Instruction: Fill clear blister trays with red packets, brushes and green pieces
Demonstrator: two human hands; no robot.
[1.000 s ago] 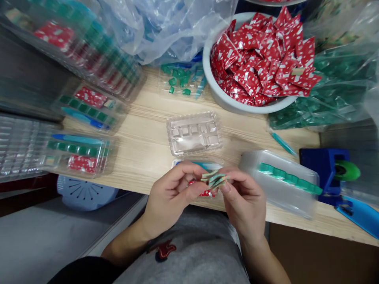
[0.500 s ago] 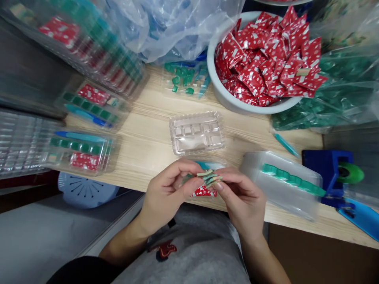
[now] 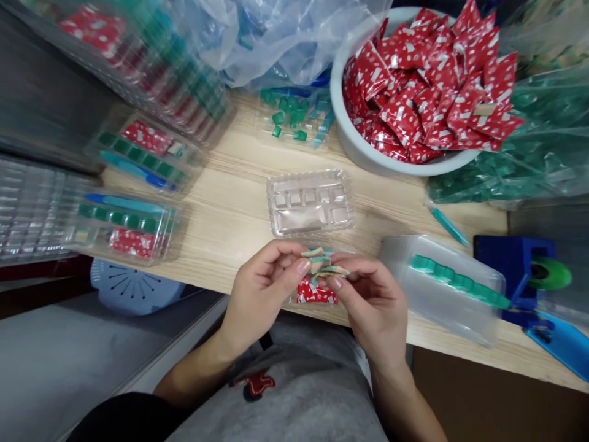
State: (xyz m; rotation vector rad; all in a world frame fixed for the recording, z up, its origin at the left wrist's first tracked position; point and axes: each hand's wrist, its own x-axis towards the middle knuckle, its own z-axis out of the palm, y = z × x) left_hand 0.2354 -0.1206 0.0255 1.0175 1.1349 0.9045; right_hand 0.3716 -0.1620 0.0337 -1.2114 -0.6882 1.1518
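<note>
As I sit at the near edge of the pale wooden surface (image 3: 230, 227), my left hand (image 3: 264, 288) and right hand (image 3: 372, 301) meet over my lap, each pinching one end of a small fan of paper strips (image 3: 322, 264), green and cream, between thumb and fingertips; both hands are closed on the strips, the remaining fingers curled; the fan is held just above a red packet (image 3: 316, 293) lying in a shallow tray at the surface's edge, partly hidden by my fingers; just beyond sits a compartment tray (image 3: 310, 202) of clear plastic, moulded with small square pockets; to my right a clear box (image 3: 437, 307) carries a row of green blocks (image 3: 460, 281), with a blue tape dispenser (image 3: 510, 264) beside it and a teal stick (image 3: 450, 226) lying loose nearby; to my left two filled trays (image 3: 124, 224) show green, blue and red contents; farther back a pale bowl (image 3: 354, 147) is heaped with red sachets (image 3: 423, 80), and a bag of green pieces (image 3: 501, 172) lies beside it on the right; crumpled clear plastic (image 3: 285, 37) covers the far end.
</note>
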